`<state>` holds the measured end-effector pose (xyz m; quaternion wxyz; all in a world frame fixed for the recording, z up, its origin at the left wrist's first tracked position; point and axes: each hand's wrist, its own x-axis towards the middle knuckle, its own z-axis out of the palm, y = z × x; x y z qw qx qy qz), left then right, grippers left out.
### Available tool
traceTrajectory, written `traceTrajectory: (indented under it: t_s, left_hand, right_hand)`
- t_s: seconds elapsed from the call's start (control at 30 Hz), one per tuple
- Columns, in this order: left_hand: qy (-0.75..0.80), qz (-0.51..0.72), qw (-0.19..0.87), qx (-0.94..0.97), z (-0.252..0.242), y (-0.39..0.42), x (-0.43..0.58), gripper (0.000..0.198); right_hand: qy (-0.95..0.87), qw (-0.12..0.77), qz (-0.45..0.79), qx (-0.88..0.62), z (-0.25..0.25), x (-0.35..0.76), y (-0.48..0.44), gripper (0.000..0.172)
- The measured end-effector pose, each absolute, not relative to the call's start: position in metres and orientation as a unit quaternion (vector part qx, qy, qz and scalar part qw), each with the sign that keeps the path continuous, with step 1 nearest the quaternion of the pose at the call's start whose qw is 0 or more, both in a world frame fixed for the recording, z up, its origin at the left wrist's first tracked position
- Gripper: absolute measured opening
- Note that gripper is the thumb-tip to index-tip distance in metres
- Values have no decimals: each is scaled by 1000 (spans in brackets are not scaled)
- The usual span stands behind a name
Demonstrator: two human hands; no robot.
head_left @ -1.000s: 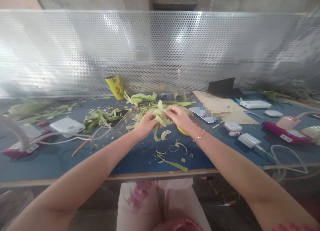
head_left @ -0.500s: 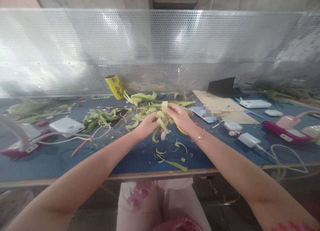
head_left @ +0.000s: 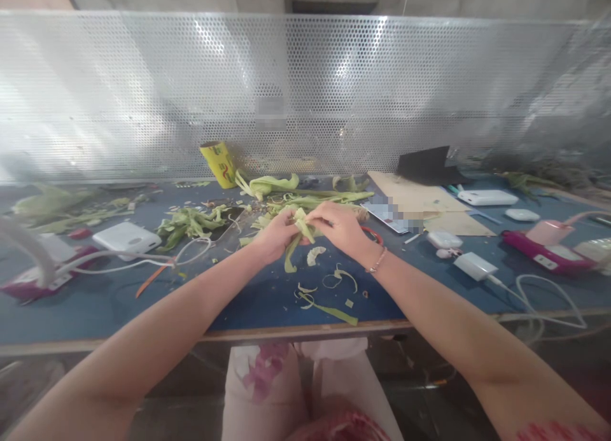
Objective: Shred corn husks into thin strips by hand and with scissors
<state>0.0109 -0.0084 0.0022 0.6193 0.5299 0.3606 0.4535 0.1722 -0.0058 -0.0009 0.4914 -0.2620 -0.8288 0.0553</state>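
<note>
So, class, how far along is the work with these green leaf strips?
Done: curled trimmings lie on the blue table near its front edge. In hand: the left hand and right hand both pinch a folded leaf strip. Left, it seems: loose leaves piled behind the hands.

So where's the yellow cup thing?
In the head view, the yellow cup leans at the back of the blue table, against the holey metal screen, left of the pale green leaf pile and beyond the left hand holding leaf strips.
</note>
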Motion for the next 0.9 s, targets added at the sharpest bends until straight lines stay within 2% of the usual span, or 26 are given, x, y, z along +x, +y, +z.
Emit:
traceTrajectory:
  t_s: [0.33, 0.67, 0.9]
  left_hand:
    - [268, 424, 685, 528, 5, -9, 6, 31]
    - [217, 440, 703, 516, 4, -4, 1, 20]
    - [221, 468, 695, 500, 2, -4, 2, 17]
  right_hand:
    - [-828, 497, 25, -258, -3, 177, 0, 19]
    - [-842, 479, 40, -244, 7, 182, -9, 24]
    - [-835, 478, 30, -271, 5, 178, -9, 19]
